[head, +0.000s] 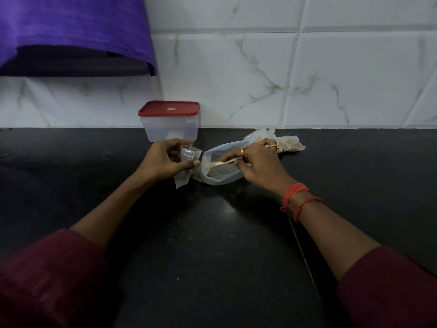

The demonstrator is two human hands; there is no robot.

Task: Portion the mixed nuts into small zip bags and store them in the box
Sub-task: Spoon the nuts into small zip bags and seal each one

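Black stone forms the desk (212,233) we work at, with white marbled wall tiles (354,79) behind it. Our left hand (160,159) pinches a small clear plastic zip bag (189,152) between the thumb and curled fingers, holding it upright just above the desk. Just to its right lies a larger clear plastic bag with a bluish rim (222,179), its mouth gaping toward us. Our right hand (257,162), with gold rings on two fingers, reaches into that mouth and grips a pale flat object (220,163), possibly a spoon, though the light is too dim to be sure. Behind the right hand, a crumpled clear bag of brown mixed nuts (289,144) rests near the wall. A translucent rectangular plastic box with a red lid (170,129) stands closed against the tiles, just behind the left hand. Orange thread (295,197) circles our right wrist.
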